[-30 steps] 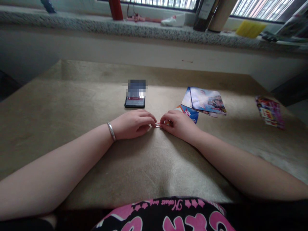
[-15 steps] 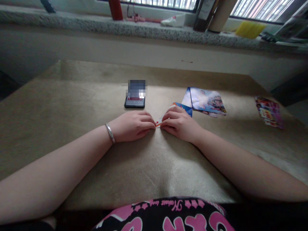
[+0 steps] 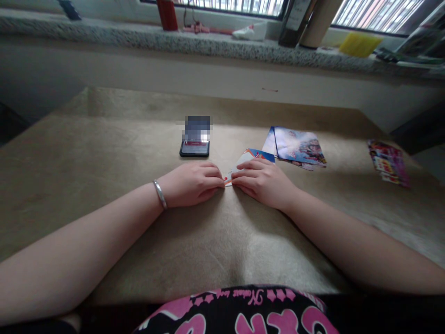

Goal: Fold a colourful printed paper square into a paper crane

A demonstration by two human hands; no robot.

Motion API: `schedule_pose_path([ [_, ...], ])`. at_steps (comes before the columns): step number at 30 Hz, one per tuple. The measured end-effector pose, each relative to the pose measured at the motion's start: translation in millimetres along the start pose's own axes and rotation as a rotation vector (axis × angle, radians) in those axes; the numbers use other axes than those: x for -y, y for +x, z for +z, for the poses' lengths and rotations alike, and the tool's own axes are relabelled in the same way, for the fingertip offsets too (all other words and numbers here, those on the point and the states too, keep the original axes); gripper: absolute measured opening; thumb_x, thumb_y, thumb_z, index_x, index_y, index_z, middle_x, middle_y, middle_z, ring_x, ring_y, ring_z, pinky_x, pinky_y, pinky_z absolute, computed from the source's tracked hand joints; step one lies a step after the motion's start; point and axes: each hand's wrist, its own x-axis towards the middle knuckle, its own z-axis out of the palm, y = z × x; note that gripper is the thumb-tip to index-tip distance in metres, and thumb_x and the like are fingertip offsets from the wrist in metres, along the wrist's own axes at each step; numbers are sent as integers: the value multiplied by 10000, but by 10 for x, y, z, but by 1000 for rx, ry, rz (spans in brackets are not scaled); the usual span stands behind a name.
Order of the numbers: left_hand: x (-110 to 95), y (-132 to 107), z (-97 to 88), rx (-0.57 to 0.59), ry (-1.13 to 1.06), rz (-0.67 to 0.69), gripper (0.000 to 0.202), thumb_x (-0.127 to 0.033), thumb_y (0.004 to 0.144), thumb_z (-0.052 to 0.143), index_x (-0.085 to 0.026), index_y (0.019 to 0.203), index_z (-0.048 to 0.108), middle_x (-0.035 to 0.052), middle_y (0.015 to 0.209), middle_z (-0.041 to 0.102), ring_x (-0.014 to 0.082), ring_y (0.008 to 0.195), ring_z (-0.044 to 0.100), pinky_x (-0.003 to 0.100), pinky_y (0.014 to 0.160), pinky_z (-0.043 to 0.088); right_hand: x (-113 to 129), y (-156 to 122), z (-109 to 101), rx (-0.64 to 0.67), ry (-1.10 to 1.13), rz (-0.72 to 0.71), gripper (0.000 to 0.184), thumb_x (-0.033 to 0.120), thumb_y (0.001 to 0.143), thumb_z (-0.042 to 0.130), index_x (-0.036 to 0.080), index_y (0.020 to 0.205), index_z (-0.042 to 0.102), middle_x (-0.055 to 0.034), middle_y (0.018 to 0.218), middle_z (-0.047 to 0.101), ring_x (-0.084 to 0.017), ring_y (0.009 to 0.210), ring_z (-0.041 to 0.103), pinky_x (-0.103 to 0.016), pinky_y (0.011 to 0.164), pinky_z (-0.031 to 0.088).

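Observation:
A small sheet of printed paper (image 3: 244,158), white with orange and blue parts, lies on the table under my fingers and looks folded. At its near left corner, my left hand (image 3: 197,183) is closed, fingertips pinched on the tip. My right hand (image 3: 263,183) covers much of the sheet's right side, its fingers bent and pressed together on the near edge. Between the two hands a narrow strip of the paper shows. The part beneath my right palm is hidden.
Beyond my left hand lies a phone (image 3: 195,139). Printed sheets (image 3: 299,144) overlap behind my right hand, and a colourful fanned stack (image 3: 387,162) sits near the right edge of the table (image 3: 139,120). A stone windowsill (image 3: 215,44) holds several objects.
The fingers of my right hand have shifted slightly toward me along the paper. More of its white face shows and less of the blue. My left hand stays almost in place.

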Motion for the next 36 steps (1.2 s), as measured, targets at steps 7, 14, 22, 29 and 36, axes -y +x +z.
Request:
schedule_pose_path([
  [7,-8,-2,28,10,8,-26,229,-184,904,443,-166,997,651,80,1007,660,180,948,598,306,841,514,0,8,-29,58,65,20,278,232,949,457,174,977,728,-51,1036,717,-174,886,619,-313,784,506],
  [14,-14,17,14,-6,-39,-15,230,-130,885,446,-171,999,642,65,1098,664,175,1034,589,300,885,509,2,37,-39,36,27,-7,281,245,947,459,181,937,733,-66,841,704,-203,888,571,-340,792,476],
  [22,13,6,19,-17,-60,0,264,-146,894,457,-194,1081,637,65,1078,675,172,1045,586,299,892,510,21,-12,-16,78,14,8,257,233,944,455,194,994,703,-73,872,684,-187,815,548,-314,717,437],
  [29,-2,18,8,-20,-61,-3,253,-132,880,465,-180,1048,648,70,1075,677,180,1038,586,310,884,515,38,17,8,112,53,-24,251,206,944,455,202,1052,681,-67,908,679,-179,834,536,-312,733,411],
  [36,56,-17,13,-17,-152,18,269,-98,849,475,-200,1018,657,57,1107,674,181,1074,583,323,912,511,57,33,-26,172,24,-6,256,209,937,460,236,1087,666,-52,943,671,-179,835,523,-309,704,367],
])
